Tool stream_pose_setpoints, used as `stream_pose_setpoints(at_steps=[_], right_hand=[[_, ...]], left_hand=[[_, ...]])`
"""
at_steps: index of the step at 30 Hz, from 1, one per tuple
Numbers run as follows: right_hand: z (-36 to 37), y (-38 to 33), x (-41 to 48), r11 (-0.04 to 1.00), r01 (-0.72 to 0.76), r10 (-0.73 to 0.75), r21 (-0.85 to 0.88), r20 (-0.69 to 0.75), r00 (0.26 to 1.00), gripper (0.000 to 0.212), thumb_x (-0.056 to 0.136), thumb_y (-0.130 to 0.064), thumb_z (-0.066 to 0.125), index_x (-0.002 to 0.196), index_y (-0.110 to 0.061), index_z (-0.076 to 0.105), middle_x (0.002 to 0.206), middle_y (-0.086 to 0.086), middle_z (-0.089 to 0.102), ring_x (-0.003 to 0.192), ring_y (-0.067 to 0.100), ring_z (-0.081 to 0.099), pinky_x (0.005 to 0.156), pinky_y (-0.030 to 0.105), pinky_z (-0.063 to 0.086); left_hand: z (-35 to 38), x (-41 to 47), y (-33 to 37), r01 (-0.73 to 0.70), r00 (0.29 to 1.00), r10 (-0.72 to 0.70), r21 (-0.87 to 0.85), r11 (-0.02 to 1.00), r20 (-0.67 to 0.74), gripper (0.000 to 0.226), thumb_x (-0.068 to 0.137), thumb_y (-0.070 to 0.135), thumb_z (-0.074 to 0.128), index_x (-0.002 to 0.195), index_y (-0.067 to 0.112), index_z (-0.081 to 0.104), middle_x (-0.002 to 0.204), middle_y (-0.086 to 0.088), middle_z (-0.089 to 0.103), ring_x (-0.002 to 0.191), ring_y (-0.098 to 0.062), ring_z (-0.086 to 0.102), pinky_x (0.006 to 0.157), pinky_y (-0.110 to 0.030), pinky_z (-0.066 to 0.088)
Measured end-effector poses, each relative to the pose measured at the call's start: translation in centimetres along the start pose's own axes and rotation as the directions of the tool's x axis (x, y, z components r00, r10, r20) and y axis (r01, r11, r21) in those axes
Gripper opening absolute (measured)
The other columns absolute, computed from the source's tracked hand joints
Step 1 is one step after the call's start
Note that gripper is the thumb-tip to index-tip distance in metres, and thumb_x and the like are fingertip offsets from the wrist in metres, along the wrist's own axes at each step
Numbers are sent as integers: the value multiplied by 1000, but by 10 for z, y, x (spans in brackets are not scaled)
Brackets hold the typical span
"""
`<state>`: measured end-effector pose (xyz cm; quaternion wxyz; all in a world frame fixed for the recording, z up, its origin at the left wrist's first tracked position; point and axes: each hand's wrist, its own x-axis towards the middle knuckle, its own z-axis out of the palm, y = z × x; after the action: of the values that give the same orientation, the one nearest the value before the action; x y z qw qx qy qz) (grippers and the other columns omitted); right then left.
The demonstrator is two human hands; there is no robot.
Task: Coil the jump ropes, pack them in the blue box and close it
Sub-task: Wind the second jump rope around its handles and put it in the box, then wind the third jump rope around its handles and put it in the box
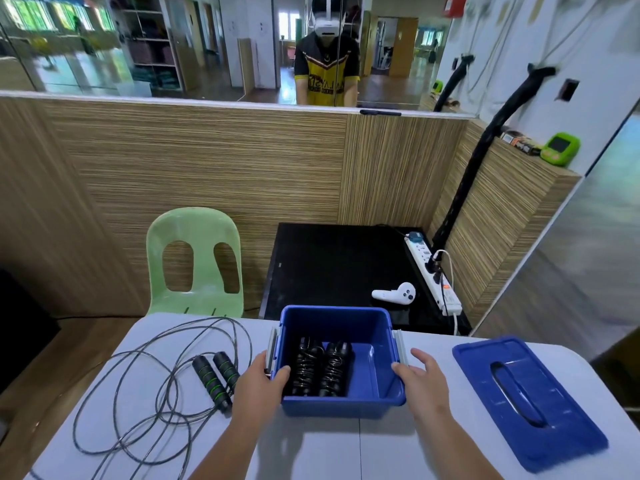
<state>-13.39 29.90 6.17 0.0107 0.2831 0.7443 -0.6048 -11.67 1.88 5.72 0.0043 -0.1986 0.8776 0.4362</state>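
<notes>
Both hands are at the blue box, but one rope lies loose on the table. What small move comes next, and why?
Probably the left hand lets go of the blue box and reaches for the loose rope's handles beside it, to start coiling. Two coiled ropes already lie in the box; this one sprawls uncoiled, and the lid is off.

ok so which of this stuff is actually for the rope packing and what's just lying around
For the job: blue box, blue lid lying off to its right, coiled ropes already inside, loose jump rope on the table.
Lying about: green chair, white controller, power strip, green gadget on the ledge.
</notes>
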Motion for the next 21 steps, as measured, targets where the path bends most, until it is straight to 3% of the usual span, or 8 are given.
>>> stream_pose_setpoints(at_steps=[5, 9, 10, 12, 14, 18, 21], right_hand=[[-2, 1, 2, 998, -2, 3, -57, 21, 1000, 53, 90, -26, 72, 138, -27, 50, 110, 9, 73, 93, 23, 71, 85, 44, 59], [-6, -5, 3, 995, 9, -5, -96, 36, 999, 50, 91, -23, 71, 136, -24, 50, 103, 4, 70, 88, 17, 69, 74, 36, 55], [-7, -6, 3, 995, 7, -4, -98, 33, 999, 49, 90, -24, 72, 135, -24, 51, 99, 2, 70, 88, 18, 69, 77, 38, 56], [-10, -7, 2, 995, 10, -8, -96, 14, 1000, 52, 85, -29, 72, 134, -24, 54, 96, 0, 73, 91, 22, 71, 85, 45, 59], [-16, -11, -2, 993, 32, -34, -116, -22, 999, 49, 86, -28, 70, 133, -25, 56, 99, -3, 72, 96, 23, 69, 88, 44, 58], [-32, -23, -15, 954, 192, -220, -230, -102, 970, 38, 93, -27, 69, 130, -19, 62, 126, 2, 67, 114, 24, 61, 97, 39, 47], [-34, -37, -30, 902, 361, -389, -238, -81, 918, 33, 93, -24, 68, 125, -19, 67, 128, 0, 64, 119, 23, 59, 101, 41, 46]], left_hand=[[1, 2, -3, 5, 1000, -5, 5, 1000, 3, 30, 96, 40, 65, 101, 11, 58, 67, 0, 52, 63, -17, 52, 57, -31, 38], [1, 1, -2, 28, 999, -28, -22, 999, 20, 30, 96, 41, 66, 90, 14, 53, 72, -2, 56, 68, -19, 55, 62, -35, 42], [1, 0, -2, 38, 999, -37, -20, 999, 26, 29, 95, 42, 66, 94, 14, 57, 77, -4, 60, 73, -20, 58, 67, -36, 45], [1, -1, -3, 62, 998, -61, -29, 998, 29, 48, 95, 46, 66, 125, 8, 61, 100, -6, 69, 94, -26, 64, 78, -37, 47], [-1, -8, -2, 80, 997, -80, -28, 996, 19, 66, 95, 47, 65, 146, 8, 50, 116, -6, 67, 109, -27, 62, 84, -34, 42], [-13, -27, 1, 94, 995, -96, -74, 993, -37, 66, 93, 48, 68, 147, 13, 52, 129, -8, 67, 118, -26, 62, 92, -35, 44], [-24, -47, 5, 74, 993, -83, -110, 991, -79, 61, 91, 49, 68, 143, 19, 56, 128, -4, 68, 111, -22, 66, 88, -34, 46]])
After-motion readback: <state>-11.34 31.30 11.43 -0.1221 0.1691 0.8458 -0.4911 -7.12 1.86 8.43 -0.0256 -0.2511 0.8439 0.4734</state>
